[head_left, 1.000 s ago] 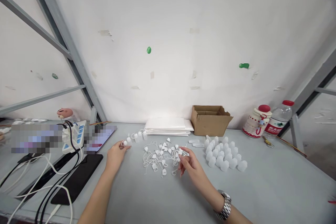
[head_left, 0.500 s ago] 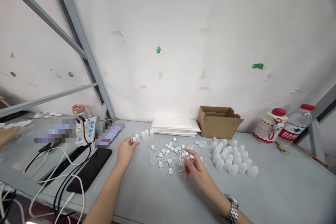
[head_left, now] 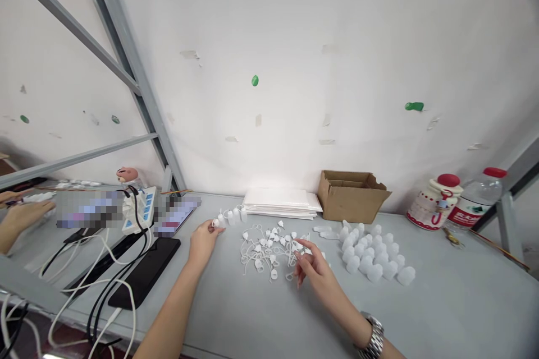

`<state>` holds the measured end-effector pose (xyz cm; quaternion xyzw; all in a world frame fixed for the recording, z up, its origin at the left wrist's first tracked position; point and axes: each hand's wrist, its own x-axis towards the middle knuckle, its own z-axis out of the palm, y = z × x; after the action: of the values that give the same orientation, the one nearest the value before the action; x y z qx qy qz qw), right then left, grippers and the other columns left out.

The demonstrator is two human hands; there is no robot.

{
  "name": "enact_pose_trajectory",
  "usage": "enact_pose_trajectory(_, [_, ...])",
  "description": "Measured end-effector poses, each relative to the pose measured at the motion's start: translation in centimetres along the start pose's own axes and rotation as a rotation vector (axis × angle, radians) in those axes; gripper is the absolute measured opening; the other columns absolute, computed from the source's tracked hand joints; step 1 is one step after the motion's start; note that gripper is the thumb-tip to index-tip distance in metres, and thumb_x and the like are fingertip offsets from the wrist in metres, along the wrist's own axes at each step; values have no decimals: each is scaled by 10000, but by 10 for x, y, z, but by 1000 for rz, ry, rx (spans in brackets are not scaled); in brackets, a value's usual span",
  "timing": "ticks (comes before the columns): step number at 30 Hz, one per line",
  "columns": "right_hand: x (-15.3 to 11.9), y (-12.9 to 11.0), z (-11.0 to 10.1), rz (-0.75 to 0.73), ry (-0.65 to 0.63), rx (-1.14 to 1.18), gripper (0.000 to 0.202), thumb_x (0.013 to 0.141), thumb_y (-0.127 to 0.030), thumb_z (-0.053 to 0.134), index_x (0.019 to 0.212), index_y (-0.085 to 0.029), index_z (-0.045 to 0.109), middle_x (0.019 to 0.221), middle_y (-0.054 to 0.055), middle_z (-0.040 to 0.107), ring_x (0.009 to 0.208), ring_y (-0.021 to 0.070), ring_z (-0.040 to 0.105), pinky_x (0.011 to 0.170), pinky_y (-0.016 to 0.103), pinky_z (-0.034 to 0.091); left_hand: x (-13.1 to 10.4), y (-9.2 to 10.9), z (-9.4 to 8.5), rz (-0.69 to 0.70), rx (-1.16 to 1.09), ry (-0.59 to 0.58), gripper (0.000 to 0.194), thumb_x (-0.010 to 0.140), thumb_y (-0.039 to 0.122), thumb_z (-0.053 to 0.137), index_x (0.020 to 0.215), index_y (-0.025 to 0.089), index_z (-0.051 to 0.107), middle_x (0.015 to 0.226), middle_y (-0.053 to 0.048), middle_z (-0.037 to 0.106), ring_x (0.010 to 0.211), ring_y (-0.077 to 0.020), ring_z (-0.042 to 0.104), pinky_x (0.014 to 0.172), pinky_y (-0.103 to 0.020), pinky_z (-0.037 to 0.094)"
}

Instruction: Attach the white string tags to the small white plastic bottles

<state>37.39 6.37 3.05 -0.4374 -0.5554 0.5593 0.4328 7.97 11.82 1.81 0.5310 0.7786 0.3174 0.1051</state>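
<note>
Near the middle of the grey table [head_left: 236, 314], a loose pile of white caps with thin looped strings [head_left: 269, 248] lies spread out. My right hand [head_left: 310, 265] is at the pile's right edge, fingers curled; whether anything is between them is too small to tell. At the left end of a short row of small white capped pieces [head_left: 231, 216], my left hand [head_left: 205, 240] has its thumb and forefinger closed on the end piece. Several frosted white cups [head_left: 374, 252] stand grouped to the right, with a few flat translucent pieces [head_left: 326, 232] beside them.
Behind are a stack of white sheets [head_left: 281, 203] and an open cardboard box [head_left: 352, 196]. A jar [head_left: 433, 202] and a water bottle [head_left: 475, 202] stand at right. At left are a power strip [head_left: 141, 210], cables, a black phone [head_left: 145, 274] and another person's hand [head_left: 25, 219].
The other person's hand at the far left has come further into view. My own two hands have hardly moved, and the pile and cups look the same.
</note>
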Motion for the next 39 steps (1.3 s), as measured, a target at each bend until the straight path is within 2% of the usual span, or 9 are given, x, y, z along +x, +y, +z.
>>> enact_pose_trajectory(3, [0,-1,0,-11,0,7,500,802,-527,466,1159,-182,405,592,-44,531,542,146,532,578,302,460,-4,3,-3,-6,18,29,409,701,410,587,1007,140,566,1026,-117,642,974,-267,577,808,-318,419])
enact_pose_trajectory(7, [-1,-1,-1,-18,0,18,504,807,-542,445,1160,-183,416,598,-34,540,553,151,537,572,302,466,-18,15,-10,58,123,306,737,666,573,571,1234,133,408,1235,-189,477,1155,-345,418,906,-436,365])
enact_pose_trajectory(9, [-1,0,-1,-25,-3,15,494,813,-545,430,1155,-188,425,602,-32,546,552,148,534,570,298,463,-25,26,-13,154,127,458,689,696,554,554,1230,142,414,1236,-178,464,1169,-326,399,959,-436,321])
enact_pose_trajectory(11, [-1,2,0,-37,-13,4,468,826,-536,415,1148,-197,438,613,-31,548,560,147,535,577,295,460,-28,42,-13,242,63,485,533,761,490,504,1183,167,465,1184,-145,502,1134,-286,436,956,-406,334])
enact_pose_trajectory(16, [4,1,-14,-114,20,-236,349,852,-465,396,1035,-202,533,651,-11,547,571,152,536,578,294,434,-23,92,3,437,-215,-64,306,776,389,489,986,192,590,956,-59,602,782,-167,581,668,-272,462])
enact_pose_trajectory(20, [10,-10,-50,-228,250,-715,177,820,-345,465,861,-206,567,757,34,581,674,190,556,621,313,412,-25,117,29,520,-188,-293,293,790,376,457,969,201,608,833,-37,609,739,-162,562,680,-274,433])
enact_pose_trajectory(23, [8,-17,-77,-94,467,-1104,96,791,-277,493,806,-189,529,822,68,572,670,210,572,566,307,390,-34,116,45,511,-85,-384,299,798,396,427,941,211,613,788,-28,598,695,-163,548,650,-274,408])
enact_pose_trajectory(28, [-1,-23,-88,117,480,-1471,115,768,-257,569,810,-175,501,828,105,583,710,251,608,532,288,370,-44,105,50,523,-61,-446,292,794,432,425,845,219,617,759,-14,593,699,-166,538,625,-259,387])
enact_pose_trajectory(39, [-2,-27,-87,171,451,-1425,97,792,-190,509,868,-165,455,867,112,599,730,250,627,499,280,347,-58,109,54,648,-69,-575,285,622,460,674,686,201,571,756,4,568,734,-160,517,625,-239,366])
